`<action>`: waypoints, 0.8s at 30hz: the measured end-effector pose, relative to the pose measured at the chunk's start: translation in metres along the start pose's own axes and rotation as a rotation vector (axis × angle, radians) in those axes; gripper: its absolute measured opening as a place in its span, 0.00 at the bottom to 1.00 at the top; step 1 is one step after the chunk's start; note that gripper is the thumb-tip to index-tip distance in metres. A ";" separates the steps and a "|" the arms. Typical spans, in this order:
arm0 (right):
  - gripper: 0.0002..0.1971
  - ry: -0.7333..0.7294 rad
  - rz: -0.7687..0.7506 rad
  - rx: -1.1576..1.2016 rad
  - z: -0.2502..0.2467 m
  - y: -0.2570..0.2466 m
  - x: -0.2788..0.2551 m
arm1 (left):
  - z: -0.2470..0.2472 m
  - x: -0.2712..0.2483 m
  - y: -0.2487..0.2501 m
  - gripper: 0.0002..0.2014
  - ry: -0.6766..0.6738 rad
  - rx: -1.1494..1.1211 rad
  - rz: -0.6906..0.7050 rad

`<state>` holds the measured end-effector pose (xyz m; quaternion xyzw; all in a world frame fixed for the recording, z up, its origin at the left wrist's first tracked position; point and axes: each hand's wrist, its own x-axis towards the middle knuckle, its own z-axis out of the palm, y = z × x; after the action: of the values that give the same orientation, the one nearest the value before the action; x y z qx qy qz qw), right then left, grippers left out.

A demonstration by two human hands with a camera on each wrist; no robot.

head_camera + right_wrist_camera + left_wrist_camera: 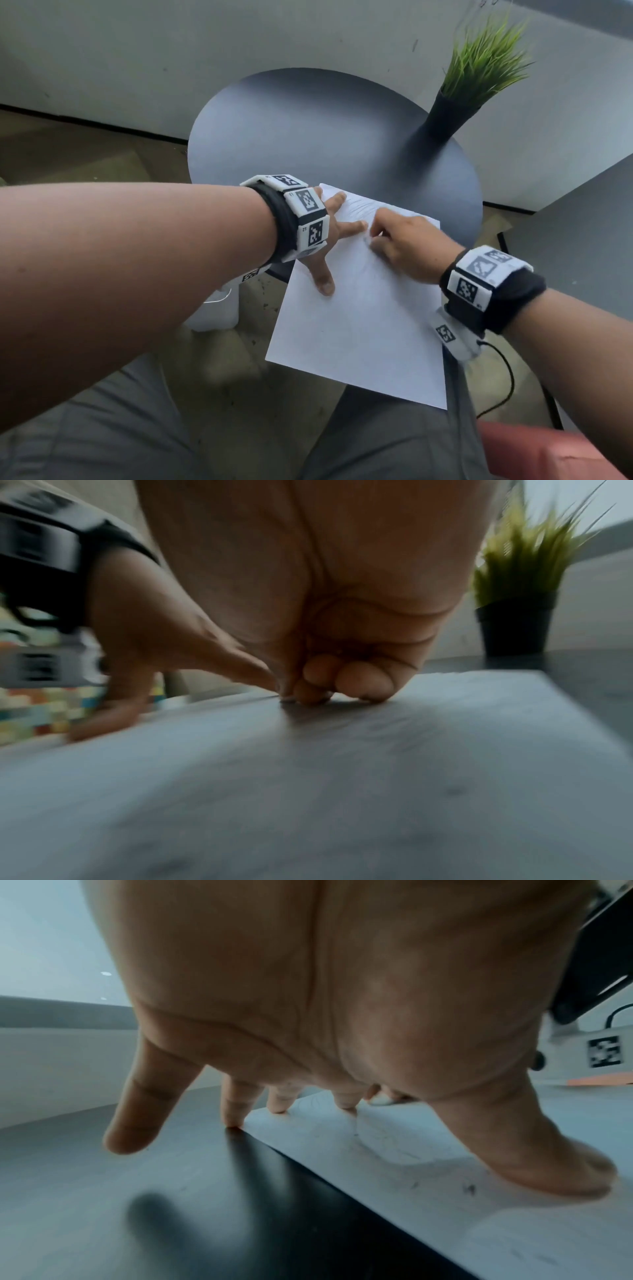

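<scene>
One sheet of white paper (359, 325) lies in the centre of the head frame. Its far end rests on the near edge of the one round dark table (308, 137), and its near end overhangs toward the lower centre, above the person's lap. We count two hands on it, each with a marker band at the wrist. The left hand (337, 236), centre-left, is spread flat. In the left wrist view the thumb and two fingertips press the sheet, a third fingertip sits at its edge, and the little finger is lifted over the table top. The right hand (407, 243), just right of centre, has its fingers curled under with the tips down on the paper, close to the left forefinger. We cannot tell whether they pinch anything. Fine wrinkles show in the sheet beside both hands. One grass plant (479, 68) in a black pot stands at the table's far right edge, upper right of the frame, well apart from the paper.
</scene>
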<state>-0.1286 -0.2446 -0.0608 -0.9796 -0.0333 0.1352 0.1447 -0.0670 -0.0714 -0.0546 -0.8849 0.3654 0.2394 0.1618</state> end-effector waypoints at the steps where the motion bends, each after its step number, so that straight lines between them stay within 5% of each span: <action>1: 0.06 0.044 0.078 0.004 -0.004 0.005 0.005 | 0.000 0.000 0.000 0.65 -0.011 -0.012 -0.007; 3: 0.06 0.061 0.076 0.001 -0.001 -0.002 0.004 | 0.002 0.001 -0.003 0.65 -0.020 -0.026 -0.011; 6: 0.06 -0.101 -0.207 0.013 0.015 -0.032 -0.020 | 0.003 0.001 -0.004 0.65 -0.006 -0.014 0.005; 8: 0.05 -0.192 -0.254 0.021 0.011 -0.029 -0.023 | 0.003 0.000 -0.003 0.65 -0.013 -0.012 0.004; 13: 0.05 0.041 0.084 -0.001 -0.003 0.001 -0.001 | 0.004 0.001 -0.001 0.65 -0.020 -0.029 -0.019; 18: 0.03 -0.185 -0.296 0.003 0.012 -0.022 -0.030 | 0.001 0.003 0.001 0.67 -0.026 -0.004 -0.010; 22: 0.04 0.006 0.026 -0.001 -0.002 0.005 -0.006 | -0.001 0.001 0.005 0.65 -0.019 -0.003 -0.018; 24: 0.06 0.033 -0.007 -0.040 0.005 -0.001 -0.010 | -0.002 0.001 0.004 0.64 -0.013 -0.003 -0.006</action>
<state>-0.1395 -0.2432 -0.0620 -0.9843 -0.0370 0.1177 0.1258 -0.0691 -0.0757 -0.0542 -0.8847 0.3613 0.2450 0.1637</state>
